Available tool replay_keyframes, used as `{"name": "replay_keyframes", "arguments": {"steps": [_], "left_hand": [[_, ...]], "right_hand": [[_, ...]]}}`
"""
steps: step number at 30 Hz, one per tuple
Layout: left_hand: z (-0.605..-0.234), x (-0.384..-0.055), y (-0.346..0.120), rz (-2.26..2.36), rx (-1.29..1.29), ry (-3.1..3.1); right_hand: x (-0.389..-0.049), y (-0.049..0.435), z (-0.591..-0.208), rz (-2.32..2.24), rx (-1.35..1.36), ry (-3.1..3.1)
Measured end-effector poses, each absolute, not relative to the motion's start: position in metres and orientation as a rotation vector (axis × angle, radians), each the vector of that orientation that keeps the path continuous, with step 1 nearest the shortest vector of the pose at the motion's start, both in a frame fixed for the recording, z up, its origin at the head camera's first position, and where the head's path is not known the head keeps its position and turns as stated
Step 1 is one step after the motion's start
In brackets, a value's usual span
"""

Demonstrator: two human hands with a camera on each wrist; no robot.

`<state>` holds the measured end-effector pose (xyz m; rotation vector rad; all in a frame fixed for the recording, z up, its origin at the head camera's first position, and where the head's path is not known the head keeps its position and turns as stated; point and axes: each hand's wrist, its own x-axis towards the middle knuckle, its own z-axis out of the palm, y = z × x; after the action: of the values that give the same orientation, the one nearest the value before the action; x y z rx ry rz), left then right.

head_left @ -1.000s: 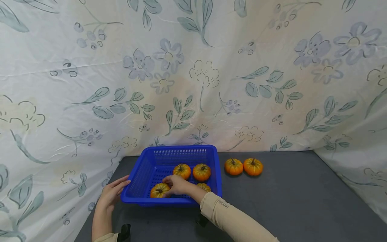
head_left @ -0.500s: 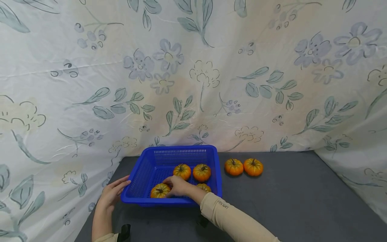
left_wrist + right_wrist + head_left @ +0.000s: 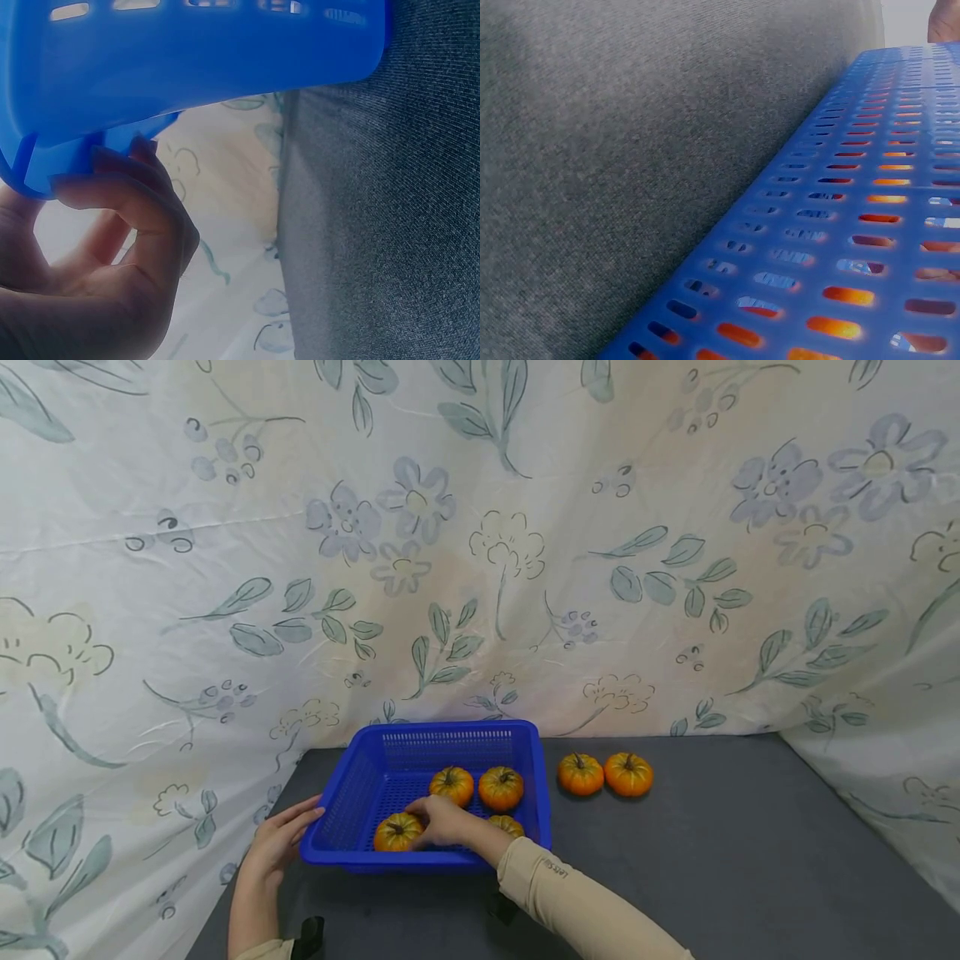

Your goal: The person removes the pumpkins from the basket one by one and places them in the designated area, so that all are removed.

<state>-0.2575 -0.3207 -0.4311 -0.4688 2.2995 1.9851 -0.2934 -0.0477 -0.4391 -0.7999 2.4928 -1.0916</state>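
A blue plastic basket (image 3: pixel 375 860) with slotted walls stands on the dark table, with several small orange pumpkins inside. My left hand (image 3: pixel 272 843) grips its left rim; in the left wrist view the fingers of that hand (image 3: pixel 127 247) curl at the rim, with the thumb opposite. Reaching over the near side, my right hand (image 3: pixel 444 822) holds a pumpkin (image 3: pixel 393 832) at the basket's front left, thumb and fingers around its right part. In the right wrist view the basket wall (image 3: pixel 780 232) hides this hand, and orange shows through the slots.
Two more pumpkins, one (image 3: pixel 580 774) beside the other (image 3: pixel 628 774), sit on the table right of the basket. In the basket, two pumpkins (image 3: pixel 452 786) (image 3: pixel 501 788) lie behind my right hand, another (image 3: pixel 507 824) partly under the forearm. A floral cloth (image 3: pixel 480 610) hangs behind.
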Motion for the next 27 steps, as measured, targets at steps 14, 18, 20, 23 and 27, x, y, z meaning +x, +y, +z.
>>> {"name": "replay_keyframes", "arguments": {"steps": [14, 18, 20, 23, 27], "left_hand": [[-0.431, -0.257, -0.3196, 1.982, -0.485, 2.32], [-0.4308, -0.2562, -0.3196, 1.977, -0.483, 2.326], [-0.4307, -0.2559, -0.3196, 1.976, -0.482, 2.325], [-0.4306, -0.2557, -0.3197, 1.987, -0.482, 2.312], [-0.4307, -0.2558, -0.32, 2.0, -0.483, 2.298]], "right_hand": [[-0.2886, -0.049, -0.4359, -0.996, -0.841, 2.571], [-0.288, -0.0479, -0.4356, -1.025, -0.838, 2.566], [-0.2883, -0.0475, -0.4362, -1.053, -0.829, 2.561], [-0.2894, -0.047, -0.4377, -1.101, -0.812, 2.551], [-0.2915, -0.0462, -0.4392, -1.15, -0.803, 2.538]]}}
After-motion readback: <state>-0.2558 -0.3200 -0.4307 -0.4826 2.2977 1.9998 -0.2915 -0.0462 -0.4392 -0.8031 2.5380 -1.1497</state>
